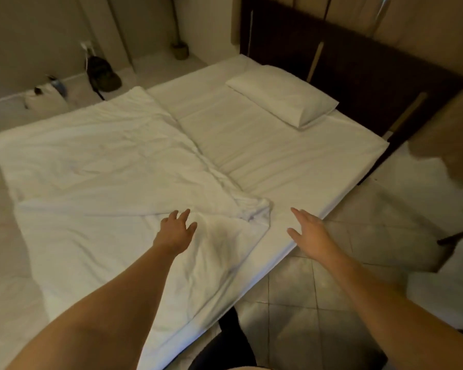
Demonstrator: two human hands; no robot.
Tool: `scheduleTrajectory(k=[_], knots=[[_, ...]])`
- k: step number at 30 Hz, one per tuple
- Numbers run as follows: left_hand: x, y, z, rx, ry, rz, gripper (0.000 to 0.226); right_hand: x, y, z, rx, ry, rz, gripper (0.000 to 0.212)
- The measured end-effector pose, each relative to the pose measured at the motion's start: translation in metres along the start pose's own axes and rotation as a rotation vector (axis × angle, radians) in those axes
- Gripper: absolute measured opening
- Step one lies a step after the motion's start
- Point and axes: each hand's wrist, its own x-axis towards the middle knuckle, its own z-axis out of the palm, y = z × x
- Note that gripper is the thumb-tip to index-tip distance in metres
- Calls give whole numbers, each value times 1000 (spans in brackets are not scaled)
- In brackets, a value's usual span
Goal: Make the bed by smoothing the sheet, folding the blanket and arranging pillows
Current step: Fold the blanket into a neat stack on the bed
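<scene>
Hard to read first: the far corner past the left fingertips is dim & blurry. There's a dark bag (103, 72) on the floor (318, 289) by the wall, a pale lump beside it w/ something dark on top (can't tell what), and a small pot (181, 50) further back. A blurred brown shape (449, 145) at the right edge is cut off and can't be identified. The headboard (358, 68) is cut off at the top, the bed's left side runs out of view, and both forearms are cut off at the bottom, w/ dark clothing btw them. Can't tell whether either palm actually touches fabric. Counts: 1 bed, 1 sheet, 1 blanket, 1 pillow, 2 hands. The left hand (175, 232) has its fingers (183, 213) spread & relaxed, holding nothing, on or just over the rumpled white blanket (96, 166). The blanket's bunched corner lies just right of those fingertips, and the rest covers the bed to their left & beyond. The right hand (310, 236) has fingers straight & spread w/ the thumb out, holding nothing, above the bed's near edge where the bare sheet (265, 145) meets tiled floor. The sheet stretches ahead of the right fingers, fairly flat w/ long shallow ridges. The pillow (284, 96) lies well beyond the right fingertips, flat on the sheet, near the dark headboard.
</scene>
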Motion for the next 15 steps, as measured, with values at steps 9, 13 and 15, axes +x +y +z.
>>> scheduleTrajectory(k=[9, 13, 15], knots=[[105, -8, -48, -68, 12, -128, 63, 143, -45, -15, -61, -123, -54, 67], [138, -22, -55, -106, 11, -224, 63, 203, -67, -14, -61, -197, -90, 66], [153, -27, -55, -118, 16, -279, 62, 233, -79, -12, -77, -228, -134, 67]])
